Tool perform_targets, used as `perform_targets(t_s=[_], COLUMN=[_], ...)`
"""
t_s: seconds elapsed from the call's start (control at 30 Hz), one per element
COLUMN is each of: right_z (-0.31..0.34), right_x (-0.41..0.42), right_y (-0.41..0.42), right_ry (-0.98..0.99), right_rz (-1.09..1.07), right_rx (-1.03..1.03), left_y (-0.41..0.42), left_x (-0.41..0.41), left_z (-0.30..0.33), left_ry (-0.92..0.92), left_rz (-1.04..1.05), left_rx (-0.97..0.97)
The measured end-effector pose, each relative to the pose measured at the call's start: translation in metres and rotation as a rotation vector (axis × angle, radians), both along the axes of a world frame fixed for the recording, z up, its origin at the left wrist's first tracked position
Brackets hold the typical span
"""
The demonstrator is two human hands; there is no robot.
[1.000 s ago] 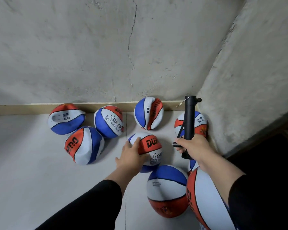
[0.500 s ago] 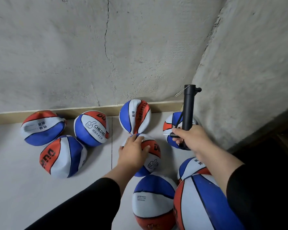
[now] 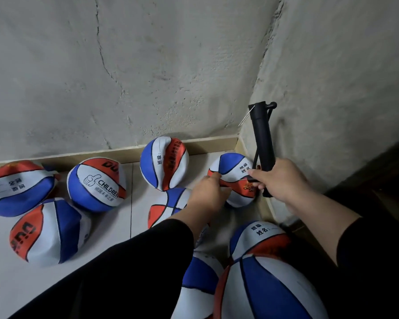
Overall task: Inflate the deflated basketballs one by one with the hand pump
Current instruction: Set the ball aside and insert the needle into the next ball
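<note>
Several dented red, white and blue basketballs lie on the pale floor by the wall. My right hand [image 3: 283,180] grips the black hand pump [image 3: 263,143], which stands upright in the corner with its thin needle sticking out near the top. My left hand [image 3: 207,194] reaches over the middle ball [image 3: 168,208], and its fingertips touch the corner ball [image 3: 236,169] just left of the pump. Whether the fingers hold that ball is not plain.
Other soft balls sit at the far left [image 3: 16,187], left front [image 3: 46,231], by the skirting [image 3: 96,183] and at the back [image 3: 164,163]. Rounder balls [image 3: 270,288] crowd the near right. Concrete walls [image 3: 148,65] close the corner.
My left hand has left the middle ball and moved right to the corner ball. The pump stays upright in my right hand. The view has shifted closer and rightward.
</note>
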State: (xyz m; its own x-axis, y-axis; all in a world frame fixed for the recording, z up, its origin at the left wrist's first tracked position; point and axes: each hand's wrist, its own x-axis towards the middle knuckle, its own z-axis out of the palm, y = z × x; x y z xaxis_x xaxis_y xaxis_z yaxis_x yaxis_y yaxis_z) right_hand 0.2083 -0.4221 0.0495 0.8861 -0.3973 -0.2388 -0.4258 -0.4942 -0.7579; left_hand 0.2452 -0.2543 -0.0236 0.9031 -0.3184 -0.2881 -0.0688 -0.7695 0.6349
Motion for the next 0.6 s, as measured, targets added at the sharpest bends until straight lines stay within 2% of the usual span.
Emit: perform_targets(t_s=[0.07,0.17,0.27,0.4,0.47,0.6], right_z=[-0.002,0.0,0.0,0.001,0.002,0.009], right_x=[0.001,0.003,0.004,-0.001,-0.004,-0.004], right_y=[-0.006,-0.012,-0.016,-0.022,-0.025,-0.026], right_ry=[-0.017,-0.038,-0.052,-0.063,-0.073,-0.103], right_rz=[-0.015,-0.024,-0.065,-0.099,-0.086,-0.074], right_rx=[-0.016,-0.009,0.02,0.062,0.044,0.048], left_y=[-0.014,-0.027,-0.039,-0.051,-0.055,-0.057], left_x=[0.002,0.0,-0.004,-0.005,0.0,0.012], left_z=[-0.006,-0.018,-0.029,-0.044,-0.049,-0.038], left_ry=[0.031,-0.046,-0.047,-0.089,-0.128,-0.081], left_rz=[-0.077,-0.144,-0.18,-0.134,-0.064,-0.039], left_rx=[0.102,0.346,0.468,0.477,0.416,0.32])
